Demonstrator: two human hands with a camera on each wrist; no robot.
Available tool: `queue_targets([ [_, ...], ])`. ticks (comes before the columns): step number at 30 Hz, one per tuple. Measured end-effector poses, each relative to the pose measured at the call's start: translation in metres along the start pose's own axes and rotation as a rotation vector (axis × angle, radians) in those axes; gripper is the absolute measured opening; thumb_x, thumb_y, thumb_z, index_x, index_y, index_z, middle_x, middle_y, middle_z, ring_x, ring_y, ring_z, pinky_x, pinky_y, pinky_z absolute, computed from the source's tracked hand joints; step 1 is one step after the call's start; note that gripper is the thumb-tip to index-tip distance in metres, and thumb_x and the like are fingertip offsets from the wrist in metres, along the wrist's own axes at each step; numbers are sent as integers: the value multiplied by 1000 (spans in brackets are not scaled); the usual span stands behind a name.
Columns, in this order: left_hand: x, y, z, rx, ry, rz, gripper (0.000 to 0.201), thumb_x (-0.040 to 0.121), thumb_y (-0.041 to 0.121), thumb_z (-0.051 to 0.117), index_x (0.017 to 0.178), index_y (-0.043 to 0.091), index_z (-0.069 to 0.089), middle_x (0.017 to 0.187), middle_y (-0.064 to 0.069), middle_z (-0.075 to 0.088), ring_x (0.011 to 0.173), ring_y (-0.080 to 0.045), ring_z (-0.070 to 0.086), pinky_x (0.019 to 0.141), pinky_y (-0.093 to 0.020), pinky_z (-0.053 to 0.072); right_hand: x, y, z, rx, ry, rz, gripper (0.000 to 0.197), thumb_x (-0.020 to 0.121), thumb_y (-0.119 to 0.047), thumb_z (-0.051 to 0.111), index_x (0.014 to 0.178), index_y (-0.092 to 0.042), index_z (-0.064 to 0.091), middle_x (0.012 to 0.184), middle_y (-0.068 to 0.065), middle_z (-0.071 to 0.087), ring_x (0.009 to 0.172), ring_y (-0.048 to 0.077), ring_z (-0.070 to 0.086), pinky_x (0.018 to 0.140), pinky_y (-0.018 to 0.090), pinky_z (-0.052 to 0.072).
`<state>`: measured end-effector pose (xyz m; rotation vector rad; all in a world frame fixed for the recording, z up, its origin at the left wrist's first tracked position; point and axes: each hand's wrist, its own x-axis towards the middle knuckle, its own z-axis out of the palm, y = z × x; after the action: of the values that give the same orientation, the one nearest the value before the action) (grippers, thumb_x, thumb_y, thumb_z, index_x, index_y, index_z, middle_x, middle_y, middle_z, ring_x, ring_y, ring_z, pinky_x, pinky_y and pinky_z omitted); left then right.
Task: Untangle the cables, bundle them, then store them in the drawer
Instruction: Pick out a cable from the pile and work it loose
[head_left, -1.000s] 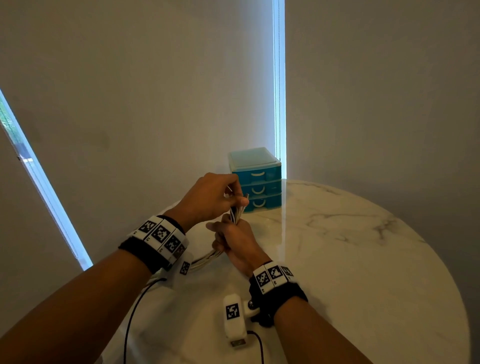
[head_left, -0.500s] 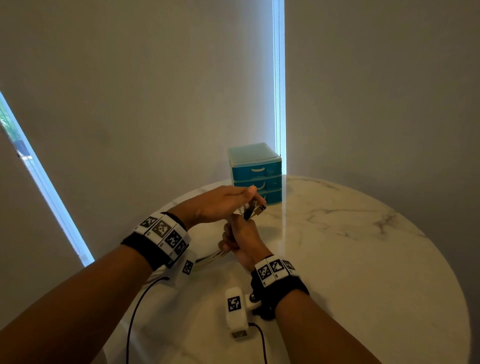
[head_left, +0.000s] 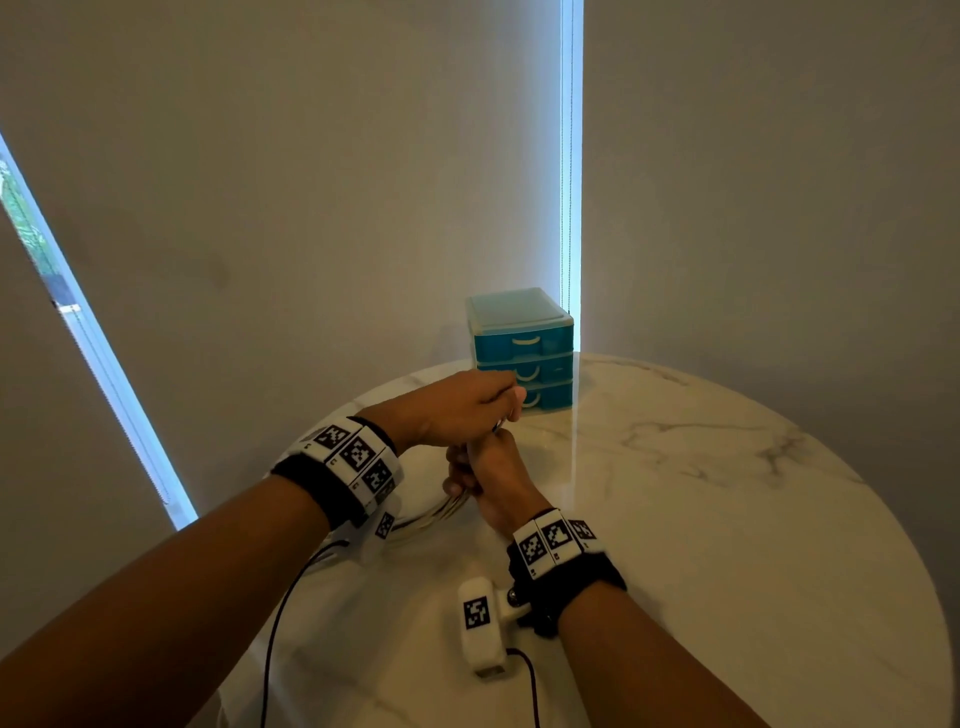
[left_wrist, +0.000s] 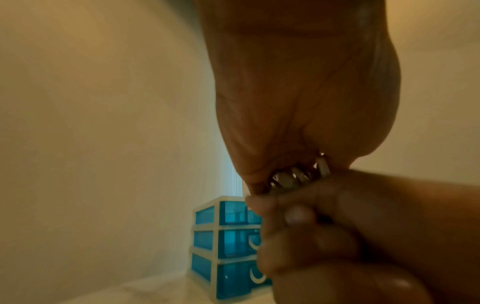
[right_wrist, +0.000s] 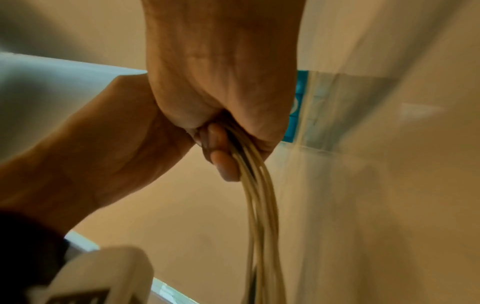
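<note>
A bunch of pale cables (head_left: 434, 514) runs from the table up into my right hand (head_left: 463, 470), which grips it in a fist. In the right wrist view the strands (right_wrist: 259, 205) hang down out of that fist (right_wrist: 233, 144). My left hand (head_left: 506, 410) lies just above the right, with its fingers closed over the top of the bundle. The left wrist view shows silvery connector ends (left_wrist: 285, 181) pinched under the left fingers (left_wrist: 298, 166), directly over the right fist (left_wrist: 337, 226). Behind the hands stands a small blue three-drawer unit (head_left: 522, 353) with all drawers closed.
The round white marble table (head_left: 701, 493) spreads to the right, its edge curving round. Closed blinds hang behind it, with bright window slits at the left and centre. Thin black leads (head_left: 280, 613) run from my wrist cameras across the near tabletop.
My left hand has moved right and flattened over the top of the bundle. The dark connector seen at its fingertips half a second ago is now covered. The right fist holds the same spot.
</note>
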<state>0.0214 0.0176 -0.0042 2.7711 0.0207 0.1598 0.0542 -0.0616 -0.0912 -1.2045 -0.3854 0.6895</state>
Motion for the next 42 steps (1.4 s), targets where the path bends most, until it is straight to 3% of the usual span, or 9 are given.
queue_targets([
  [4,3,5,2,-78,-27,-19,33,116,25,35,110,11,64,102,7,56,97,-8,52,80,-18,41,1,-3,3,-24,15,-45,25,107,-5,39,87,-7,54,52,1,46,43,13,40,47,28,37],
  [8,0,10,-7,-180,-192,-108,45,117,37,31,133,18,68,126,6,54,126,-14,47,102,-28,39,6,2,-1,20,39,-86,40,115,-13,37,76,-19,44,51,-4,42,42,13,37,49,30,34],
  [13,-11,22,-26,-368,-266,-173,53,114,48,25,160,28,43,149,8,52,131,-10,50,79,-17,51,4,0,-4,50,-27,-91,19,105,-16,63,87,-10,62,53,3,49,45,17,43,47,30,34],
  [15,-13,20,-29,-498,-187,-106,55,113,52,27,163,30,35,152,10,52,130,-7,54,91,-23,56,2,0,-8,148,-129,-48,27,98,-13,73,76,-13,57,53,2,40,43,15,33,45,29,25],
  [17,-13,11,-34,-617,-49,-41,56,111,57,29,158,32,45,154,10,53,132,-9,60,109,-29,51,4,2,-13,215,-214,-33,47,95,-8,75,65,-21,42,54,-2,28,42,12,22,45,30,17],
  [21,-14,-6,-48,-218,203,77,38,105,56,55,127,31,73,122,15,73,111,0,68,97,-23,55,6,5,-14,188,-306,-87,67,92,8,71,72,-23,15,58,-1,16,43,13,15,50,33,13],
  [25,-13,-10,-52,94,146,136,23,99,43,72,111,26,79,95,20,71,90,10,64,70,-10,49,7,5,-15,122,-314,-181,62,88,17,70,68,-22,26,60,2,25,47,15,23,53,36,20],
  [31,-20,-10,-65,175,-13,43,19,98,37,74,112,25,79,101,13,76,90,-6,68,83,-30,60,8,8,-10,-124,-165,-257,52,82,10,81,63,-24,47,58,-4,45,53,14,46,57,32,44],
  [42,-16,3,-59,285,-33,49,12,92,32,81,103,29,78,100,22,68,88,-7,64,72,-20,50,8,6,-6,-240,-86,-244,32,84,-7,88,83,-16,57,72,1,55,68,15,57,66,31,52],
])
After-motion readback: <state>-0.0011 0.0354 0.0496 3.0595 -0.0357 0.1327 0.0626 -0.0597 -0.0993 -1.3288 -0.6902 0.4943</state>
